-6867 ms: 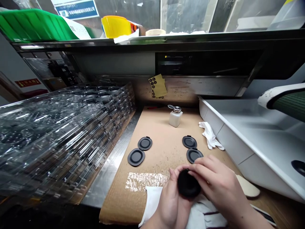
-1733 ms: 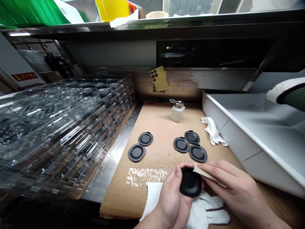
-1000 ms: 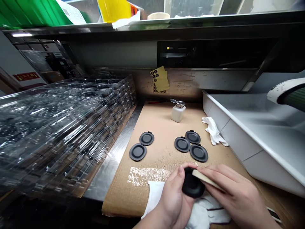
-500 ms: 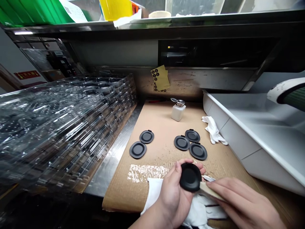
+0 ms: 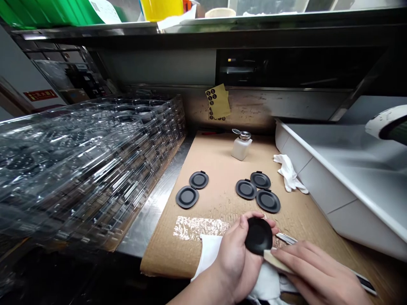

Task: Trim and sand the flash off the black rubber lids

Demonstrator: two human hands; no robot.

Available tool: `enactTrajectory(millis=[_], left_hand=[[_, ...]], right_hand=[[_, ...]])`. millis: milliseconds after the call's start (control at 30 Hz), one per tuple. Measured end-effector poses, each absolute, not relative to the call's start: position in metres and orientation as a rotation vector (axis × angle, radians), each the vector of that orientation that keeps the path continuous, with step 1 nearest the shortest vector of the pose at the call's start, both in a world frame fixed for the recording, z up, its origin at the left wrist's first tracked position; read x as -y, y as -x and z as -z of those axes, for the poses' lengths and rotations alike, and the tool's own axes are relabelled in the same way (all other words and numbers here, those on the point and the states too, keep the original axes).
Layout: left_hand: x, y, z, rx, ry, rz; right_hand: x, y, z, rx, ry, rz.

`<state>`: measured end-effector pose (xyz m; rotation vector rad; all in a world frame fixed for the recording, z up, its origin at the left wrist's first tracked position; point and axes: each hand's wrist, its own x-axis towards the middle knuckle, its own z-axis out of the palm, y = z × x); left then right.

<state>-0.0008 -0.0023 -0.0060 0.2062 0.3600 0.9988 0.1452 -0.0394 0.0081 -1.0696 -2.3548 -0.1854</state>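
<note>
A round black part (image 5: pixel 258 235) lies in my left hand (image 5: pixel 237 262), with the fingers curled round it. My right hand (image 5: pixel 318 271) grips a pale flat piece (image 5: pixel 276 260) whose tip touches the part's lower edge. A silvery tool with a dark end (image 5: pixel 286 238) lies on the cardboard, partly under my right hand. Beyond my hands are three black parts (image 5: pixel 268 200) grouped together, and two more (image 5: pixel 187 197) sit to the left. White cloth (image 5: pixel 210 250) shows beneath my hands.
Stacked clear plastic trays (image 5: pixel 127 161) fill the left side. A white pump bottle (image 5: pixel 241 147) stands at the back of the cardboard (image 5: pixel 216 161). To the right are a white glove (image 5: pixel 288 171) and a large white bin (image 5: pixel 337 182). A metal shelf (image 5: pixel 190 30) crosses above.
My right hand has shifted the pale piece slightly left along the black part's lower edge. More of the silvery tool now shows. The whole view has shifted a little.
</note>
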Motion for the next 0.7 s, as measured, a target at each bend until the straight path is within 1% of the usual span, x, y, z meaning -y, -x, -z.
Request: enactTrajectory(millis=[167,367,567,700], left_hand=[[0.002,0.002,0.004,-0.339,-0.205,-0.998],[0.003,0.003,0.002,-0.294,-0.203,-0.957],[0.002,0.003,0.004,-0.374,-0.206,-0.97],[0.001,0.002,0.005,-0.387,-0.193,-0.98]], right_hand=[[0.029,-0.124,-0.009,2.295,1.141,0.084],[0.01,-0.107,-0.003,2.004,1.439,0.109],[0.037,-0.111,-0.01,2.251,1.227,0.063],[0.046,-0.136,-0.014,2.289,1.244,0.115]])
